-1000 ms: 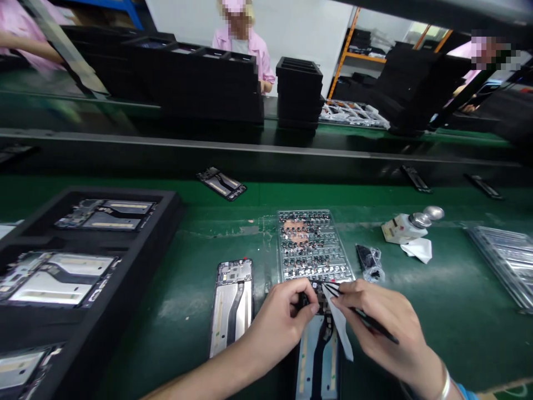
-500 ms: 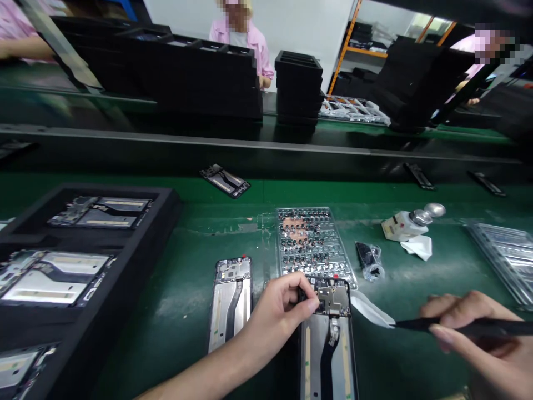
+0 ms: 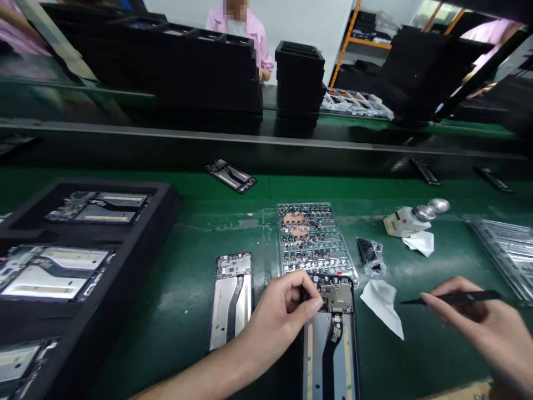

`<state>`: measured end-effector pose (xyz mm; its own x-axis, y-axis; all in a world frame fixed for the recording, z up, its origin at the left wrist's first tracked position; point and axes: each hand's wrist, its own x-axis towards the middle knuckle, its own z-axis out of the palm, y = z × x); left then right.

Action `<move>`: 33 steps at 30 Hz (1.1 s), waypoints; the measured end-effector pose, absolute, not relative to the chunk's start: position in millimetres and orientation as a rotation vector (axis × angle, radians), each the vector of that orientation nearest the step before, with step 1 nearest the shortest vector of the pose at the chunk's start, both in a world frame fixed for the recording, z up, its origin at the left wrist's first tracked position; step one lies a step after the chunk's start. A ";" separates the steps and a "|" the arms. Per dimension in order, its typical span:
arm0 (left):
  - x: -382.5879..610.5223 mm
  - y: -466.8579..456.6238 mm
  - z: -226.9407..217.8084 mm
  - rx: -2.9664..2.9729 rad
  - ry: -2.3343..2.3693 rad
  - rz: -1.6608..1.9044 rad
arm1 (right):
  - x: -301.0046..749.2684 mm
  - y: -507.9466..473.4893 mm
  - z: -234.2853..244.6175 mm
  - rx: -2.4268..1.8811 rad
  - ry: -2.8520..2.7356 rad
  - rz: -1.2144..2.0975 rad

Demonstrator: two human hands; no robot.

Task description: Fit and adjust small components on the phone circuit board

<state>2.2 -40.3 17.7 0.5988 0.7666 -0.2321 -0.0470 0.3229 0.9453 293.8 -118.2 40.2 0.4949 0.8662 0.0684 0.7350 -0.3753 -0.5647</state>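
A green bench (image 3: 437, 344) carries everything. On its left stands a black foam tray (image 3: 133, 261). At the near middle lies a phone frame (image 3: 331, 344), with a second phone frame (image 3: 231, 303) just to its left. A clear parts tray (image 3: 312, 239) touches the first frame's far end. To the right lie a white slip (image 3: 383, 305), a small plastic bag (image 3: 370, 256), a white bottle (image 3: 410, 218) and a tissue (image 3: 420, 243). Clear trays (image 3: 508, 255) are stacked at the right edge. Farther back lie a third phone frame (image 3: 230, 175) and two black strips (image 3: 425, 171).

Left hand (image 3: 283, 311) on phone frame (image 3: 331, 339)
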 end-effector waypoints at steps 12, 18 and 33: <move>6.5 -40.0 15.1 1.067 0.766 0.718 | 183.9 -87.7 4.0 -1.575 -1.121 1.180; 1.0 -31.2 13.8 1.538 0.830 1.094 | 176.0 -89.6 -1.3 -1.533 -0.912 1.340; -13.3 -20.7 18.0 3.085 0.232 1.207 | 174.5 -92.0 -2.5 -1.578 -1.132 1.254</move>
